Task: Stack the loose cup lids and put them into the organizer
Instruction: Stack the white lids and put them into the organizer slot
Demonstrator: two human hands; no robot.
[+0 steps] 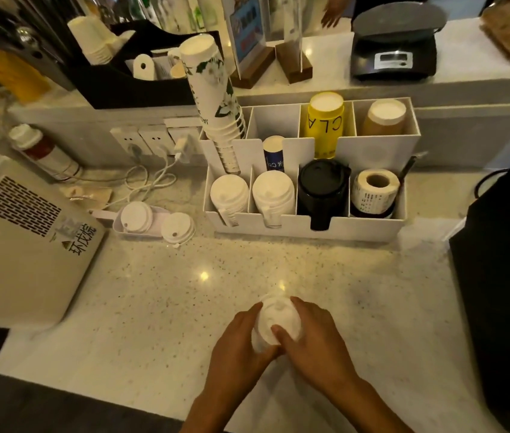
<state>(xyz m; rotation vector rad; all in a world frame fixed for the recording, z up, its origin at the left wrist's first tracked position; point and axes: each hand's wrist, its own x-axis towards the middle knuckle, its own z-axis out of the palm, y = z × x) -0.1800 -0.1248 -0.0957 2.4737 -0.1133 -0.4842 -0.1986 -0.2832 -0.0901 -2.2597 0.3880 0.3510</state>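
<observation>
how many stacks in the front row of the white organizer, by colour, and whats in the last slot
White lid stacks: 2
Black lid stacks: 1
Label rolls (last slot, far right): 1
Total: 4 front compartments of the organizer, all occupied.

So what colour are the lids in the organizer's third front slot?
Black lids, beside white ones; head view.
</observation>
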